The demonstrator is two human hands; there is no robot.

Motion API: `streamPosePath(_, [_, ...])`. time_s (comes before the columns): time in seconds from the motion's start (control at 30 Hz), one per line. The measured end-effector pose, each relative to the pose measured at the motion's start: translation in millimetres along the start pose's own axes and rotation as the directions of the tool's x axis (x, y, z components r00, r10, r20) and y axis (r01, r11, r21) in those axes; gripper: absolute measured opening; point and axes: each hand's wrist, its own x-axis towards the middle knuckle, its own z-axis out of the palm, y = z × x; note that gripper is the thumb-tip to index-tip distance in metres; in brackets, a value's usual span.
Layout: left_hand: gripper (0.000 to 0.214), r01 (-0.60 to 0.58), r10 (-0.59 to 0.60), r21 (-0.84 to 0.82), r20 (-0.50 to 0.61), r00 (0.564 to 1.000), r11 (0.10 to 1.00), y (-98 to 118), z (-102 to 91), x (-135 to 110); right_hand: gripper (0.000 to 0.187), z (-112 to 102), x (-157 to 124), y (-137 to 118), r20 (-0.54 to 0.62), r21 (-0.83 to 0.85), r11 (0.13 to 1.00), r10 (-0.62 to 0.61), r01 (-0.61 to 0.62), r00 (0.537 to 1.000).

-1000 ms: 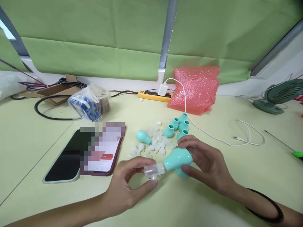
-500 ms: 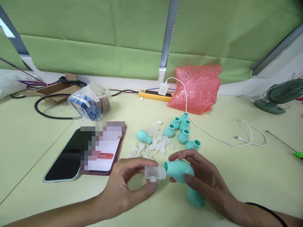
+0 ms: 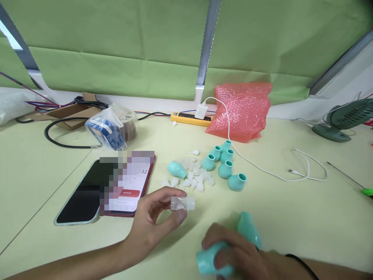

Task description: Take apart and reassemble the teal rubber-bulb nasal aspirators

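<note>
My left hand (image 3: 151,221) pinches a small clear plastic cap (image 3: 182,203) between thumb and fingers, just in front of the red phone. My right hand (image 3: 236,256) is low at the bottom edge, fingers wrapped round a teal rubber bulb (image 3: 207,262). Another teal bulb (image 3: 248,229) lies on the table right behind that hand. Farther back sit several teal bulbs (image 3: 225,169) and one on its side (image 3: 176,170), with a scatter of small white tips (image 3: 196,177) between them.
Two phones (image 3: 87,194) lie at the left. A bagged blue box (image 3: 109,130), cardboard and black cables are at the back left. A yellow power strip (image 3: 190,118), pink bubble wrap (image 3: 241,109), a white cable (image 3: 303,167) and a green fan (image 3: 344,118) stand at the back and right.
The bulb and the clear cap have come apart. My right hand drew the bulb down toward the near edge; my left hand lifted the cap slightly back and left.
</note>
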Motion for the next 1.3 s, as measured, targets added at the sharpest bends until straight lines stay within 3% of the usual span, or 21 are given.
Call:
streamPosePath(0.1, [0.016, -0.014, 0.014, 0.021, -0.014, 1.000, 1.000, 0.1, 1.6, -0.2, 0.041, -15.2, 12.2, 8.3, -0.013, -0.194, 0.967, -0.172, 0.166, 0.985])
streamPosePath(0.17, [0.016, -0.018, 0.019, 0.037, -0.030, 0.999, 0.999, -0.7, 3.2, 0.1, 0.043, -21.9, 17.6, 15.6, -0.121, -0.259, 0.947, -0.228, 0.191, 0.966])
streamPosePath(0.3, [0.022, 0.016, -0.015, 0.037, -0.015, 1.000, 0.999, -3.5, 6.3, 1.3, 0.045, -29.5, 23.6, 24.7, -0.374, -0.308, 0.951, -0.135, 0.014, 0.918])
streamPosePath(0.4, [0.027, 0.080, -0.080, 0.019, 0.039, 0.996, 0.997, -3.9, 7.2, 1.5, 0.037, -30.5, 27.5, 21.7, -0.447, -0.196, 0.974, 0.016, -0.115, 0.894])
streamPosePath(0.5, [0.029, 0.136, -0.133, -0.019, 0.109, 0.985, 0.990, -3.7, 7.4, 1.4, 0.027, -27.0, 31.5, 13.2, -0.435, 0.025, 0.964, 0.249, -0.264, 0.866])
streamPosePath(0.67, [0.019, 0.239, -0.210, -0.160, 0.176, 0.962, 0.958, -6.4, 9.4, 5.0, 0.022, -20.4, 34.3, 5.5, -0.287, 0.358, 0.855, 0.482, -0.374, 0.828])
streamPosePath(0.8, [0.025, 0.317, -0.268, -0.271, 0.205, 0.941, 0.909, -7.0, 10.2, 7.6, 0.021, -18.5, 31.7, 7.6, -0.239, 0.416, 0.805, 0.545, -0.422, 0.804])
streamPosePath(0.97, [0.021, 0.317, -0.280, -0.234, 0.181, 0.943, 0.919, -6.1, 10.2, 8.9, 0.022, -11.8, 24.4, 10.3, -0.170, 0.430, 0.769, 0.583, -0.473, 0.795])
streamPosePath(1.1, [0.017, 0.252, -0.239, -0.115, 0.114, 0.964, 0.961, -5.3, 9.4, 8.6, 0.022, -8.3, 22.4, 9.8, -0.196, 0.301, 0.805, 0.577, -0.511, 0.793])
streamPosePath(1.2, [0.017, 0.207, -0.203, -0.032, 0.099, 0.974, 0.978, -3.8, 7.8, 8.8, 0.027, -9.2, 24.3, 7.4, -0.312, 0.053, 0.898, 0.430, -0.436, 0.847])
streamPosePath(1.3, [0.017, 0.227, -0.221, -0.021, 0.154, 0.963, 0.974, -2.9, 6.7, 9.8, 0.035, -9.7, 26.3, 7.0, -0.336, -0.146, 0.926, 0.284, -0.347, 0.898])
